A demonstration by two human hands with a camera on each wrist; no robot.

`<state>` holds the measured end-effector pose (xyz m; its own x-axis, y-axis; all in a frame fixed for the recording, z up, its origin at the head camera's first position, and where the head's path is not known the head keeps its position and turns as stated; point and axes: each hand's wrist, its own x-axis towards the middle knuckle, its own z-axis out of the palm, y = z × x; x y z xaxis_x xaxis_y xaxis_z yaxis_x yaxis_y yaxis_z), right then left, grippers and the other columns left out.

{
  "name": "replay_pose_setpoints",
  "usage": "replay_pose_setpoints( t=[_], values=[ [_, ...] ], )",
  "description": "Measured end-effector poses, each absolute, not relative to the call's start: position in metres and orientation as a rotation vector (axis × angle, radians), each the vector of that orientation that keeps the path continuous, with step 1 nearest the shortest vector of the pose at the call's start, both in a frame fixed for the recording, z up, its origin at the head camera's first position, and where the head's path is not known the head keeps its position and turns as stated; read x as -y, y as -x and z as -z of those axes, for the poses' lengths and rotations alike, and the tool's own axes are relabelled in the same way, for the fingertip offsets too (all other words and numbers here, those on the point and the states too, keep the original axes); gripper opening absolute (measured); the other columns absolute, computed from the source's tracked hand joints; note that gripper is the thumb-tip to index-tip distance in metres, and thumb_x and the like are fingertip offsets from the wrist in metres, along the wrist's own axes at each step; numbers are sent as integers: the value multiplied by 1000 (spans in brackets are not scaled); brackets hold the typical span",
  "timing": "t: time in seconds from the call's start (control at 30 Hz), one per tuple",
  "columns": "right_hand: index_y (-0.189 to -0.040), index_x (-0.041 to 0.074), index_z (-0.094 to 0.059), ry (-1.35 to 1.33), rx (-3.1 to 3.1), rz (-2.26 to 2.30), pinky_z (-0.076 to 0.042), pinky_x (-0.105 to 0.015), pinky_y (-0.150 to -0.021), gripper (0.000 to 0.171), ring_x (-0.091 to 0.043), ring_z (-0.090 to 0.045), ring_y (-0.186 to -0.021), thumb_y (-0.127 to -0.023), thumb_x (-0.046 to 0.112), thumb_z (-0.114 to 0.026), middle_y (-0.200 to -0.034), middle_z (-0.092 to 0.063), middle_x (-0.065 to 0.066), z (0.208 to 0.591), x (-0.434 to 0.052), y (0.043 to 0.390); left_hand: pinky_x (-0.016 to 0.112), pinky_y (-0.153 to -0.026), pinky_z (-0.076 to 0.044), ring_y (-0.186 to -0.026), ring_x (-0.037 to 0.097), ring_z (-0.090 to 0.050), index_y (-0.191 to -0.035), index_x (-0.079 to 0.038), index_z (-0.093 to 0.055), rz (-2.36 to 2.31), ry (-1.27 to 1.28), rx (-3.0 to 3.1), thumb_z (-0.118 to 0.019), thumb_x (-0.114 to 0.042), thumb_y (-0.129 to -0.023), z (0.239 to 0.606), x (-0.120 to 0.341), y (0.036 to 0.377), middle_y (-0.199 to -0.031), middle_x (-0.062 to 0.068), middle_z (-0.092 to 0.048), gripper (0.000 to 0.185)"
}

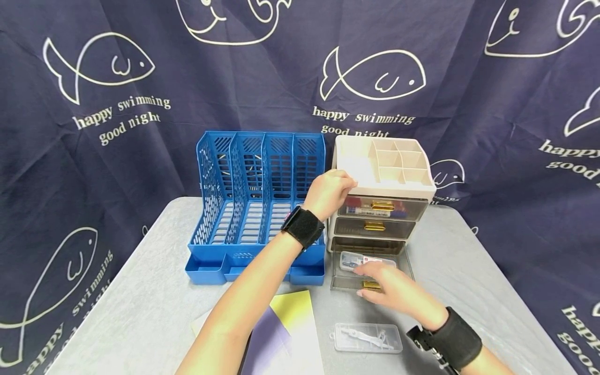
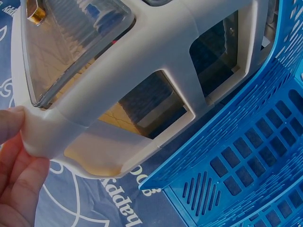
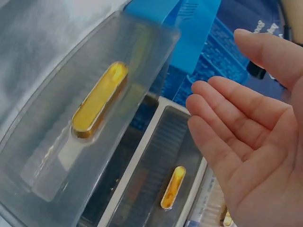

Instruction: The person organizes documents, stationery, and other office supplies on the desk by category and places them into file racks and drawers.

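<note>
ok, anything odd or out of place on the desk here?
Nothing damaged or spilled. Only the bottom drawer of the beige organizer is pulled out; the right hand hovers over it, the left hand steadies the organizer's corner.

Your right hand (image 1: 391, 291) covers most of the bottom drawer's gold handle (image 1: 370, 285); the papers (image 1: 281, 333) run off the head view's lower edge.
</note>
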<state>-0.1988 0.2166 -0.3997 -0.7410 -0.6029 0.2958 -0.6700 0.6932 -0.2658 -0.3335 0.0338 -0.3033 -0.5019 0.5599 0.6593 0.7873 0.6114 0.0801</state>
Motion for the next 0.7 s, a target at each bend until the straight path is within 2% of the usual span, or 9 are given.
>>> replay_pose_setpoints(
  t=[0.7],
  values=[
    [-111, 5, -65, -1045, 2842, -514, -52, -36, -85, 34, -20, -60, -101, -82, 21, -72, -108, -64, -4, 426, -205, 161, 24, -84, -52, -92, 16, -64, -95, -13, -76, 501, 1054, 2245, -63, -10, -91, 303, -34, 335, -92, 1, -70, 14]
  ],
)
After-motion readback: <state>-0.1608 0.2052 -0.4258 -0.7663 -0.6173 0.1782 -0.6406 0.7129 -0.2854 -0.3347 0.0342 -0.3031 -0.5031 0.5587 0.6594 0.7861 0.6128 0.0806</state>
